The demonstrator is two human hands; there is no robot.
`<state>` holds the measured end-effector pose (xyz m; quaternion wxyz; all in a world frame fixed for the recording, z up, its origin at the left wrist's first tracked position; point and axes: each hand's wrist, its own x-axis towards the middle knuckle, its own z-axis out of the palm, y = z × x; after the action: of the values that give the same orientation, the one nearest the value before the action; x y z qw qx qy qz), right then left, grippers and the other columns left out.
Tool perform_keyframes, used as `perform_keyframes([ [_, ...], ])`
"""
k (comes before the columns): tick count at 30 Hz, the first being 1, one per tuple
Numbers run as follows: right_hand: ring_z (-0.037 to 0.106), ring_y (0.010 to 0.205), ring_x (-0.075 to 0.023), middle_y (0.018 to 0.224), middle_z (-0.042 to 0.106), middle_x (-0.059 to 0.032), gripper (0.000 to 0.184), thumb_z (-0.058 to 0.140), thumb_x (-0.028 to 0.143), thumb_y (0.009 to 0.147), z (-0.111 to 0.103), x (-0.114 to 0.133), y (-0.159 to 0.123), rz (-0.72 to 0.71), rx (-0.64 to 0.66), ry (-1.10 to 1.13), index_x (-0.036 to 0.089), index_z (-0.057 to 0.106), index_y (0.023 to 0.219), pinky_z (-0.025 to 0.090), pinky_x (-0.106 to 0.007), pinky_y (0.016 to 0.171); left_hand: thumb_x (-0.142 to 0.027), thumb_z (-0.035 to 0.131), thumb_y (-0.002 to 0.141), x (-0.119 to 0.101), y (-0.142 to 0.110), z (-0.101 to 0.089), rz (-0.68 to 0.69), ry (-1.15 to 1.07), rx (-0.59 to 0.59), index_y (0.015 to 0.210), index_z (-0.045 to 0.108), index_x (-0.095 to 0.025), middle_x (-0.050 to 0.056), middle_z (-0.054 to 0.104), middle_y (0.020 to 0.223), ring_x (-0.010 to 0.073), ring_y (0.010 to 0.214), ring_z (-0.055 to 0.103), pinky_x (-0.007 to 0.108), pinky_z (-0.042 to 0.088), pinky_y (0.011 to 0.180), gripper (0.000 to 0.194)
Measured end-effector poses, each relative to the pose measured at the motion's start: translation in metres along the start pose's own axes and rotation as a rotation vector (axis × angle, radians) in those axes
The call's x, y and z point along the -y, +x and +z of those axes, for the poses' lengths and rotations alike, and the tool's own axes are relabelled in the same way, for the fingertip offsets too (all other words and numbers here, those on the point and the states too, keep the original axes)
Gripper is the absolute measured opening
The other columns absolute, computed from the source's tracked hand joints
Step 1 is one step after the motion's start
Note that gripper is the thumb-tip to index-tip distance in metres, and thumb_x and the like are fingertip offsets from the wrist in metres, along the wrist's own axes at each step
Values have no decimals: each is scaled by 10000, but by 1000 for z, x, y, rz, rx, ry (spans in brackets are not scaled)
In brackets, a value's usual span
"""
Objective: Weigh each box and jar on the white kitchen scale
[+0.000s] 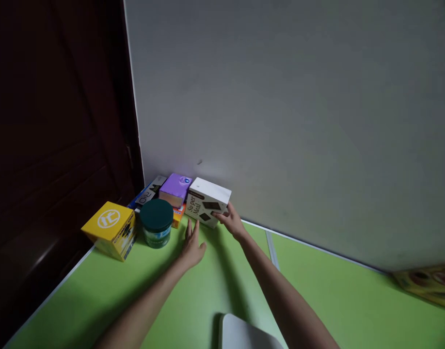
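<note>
My right hand point(230, 222) grips the right end of a white box point(207, 202) with dark squares and lettering, standing against the wall at the table's far corner. My left hand point(192, 245) lies flat on the green table point(317, 291) with fingers stretched out, just in front of the white box and right of a round jar with a dark green lid point(156, 222). A purple box point(175, 189) sits on an orange box point(178, 216) left of the white one.
A yellow cube box point(111, 230) stands at the left table edge. A blue and white flat box point(147, 194) lies behind the jar. A white object point(244, 334) sits at the near edge, a yellow patterned box point(426, 283) at far right. A dark door fills the left.
</note>
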<state>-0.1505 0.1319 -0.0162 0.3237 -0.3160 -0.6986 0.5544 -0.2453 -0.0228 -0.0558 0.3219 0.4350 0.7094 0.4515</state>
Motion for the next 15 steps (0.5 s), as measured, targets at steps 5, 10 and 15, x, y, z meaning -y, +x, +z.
perform_keyframes([
  [5,531,625,-129,998,682,-44,585,730,394,644,-11,-17,26,2,63,25,214,523,1161,401,-243,519,-88,553,737,14,31,5,12,34,-24,1478,184,-128,166,-26,1601,284,1473,6,427,93,1191,829],
  [10,568,667,-141,1085,658,-50,709,748,425,626,-14,-32,32,22,84,45,238,472,1251,451,-253,546,-62,536,725,22,50,12,17,40,-61,1486,168,-143,144,-57,1603,244,1474,-9,408,84,1194,849],
  [15,591,677,-157,1109,649,-67,839,753,380,631,-11,-38,29,46,92,26,237,376,1367,492,-276,558,-56,557,709,23,48,16,-12,54,-62,1486,190,-143,156,-52,1601,282,1470,25,425,119,1189,864],
])
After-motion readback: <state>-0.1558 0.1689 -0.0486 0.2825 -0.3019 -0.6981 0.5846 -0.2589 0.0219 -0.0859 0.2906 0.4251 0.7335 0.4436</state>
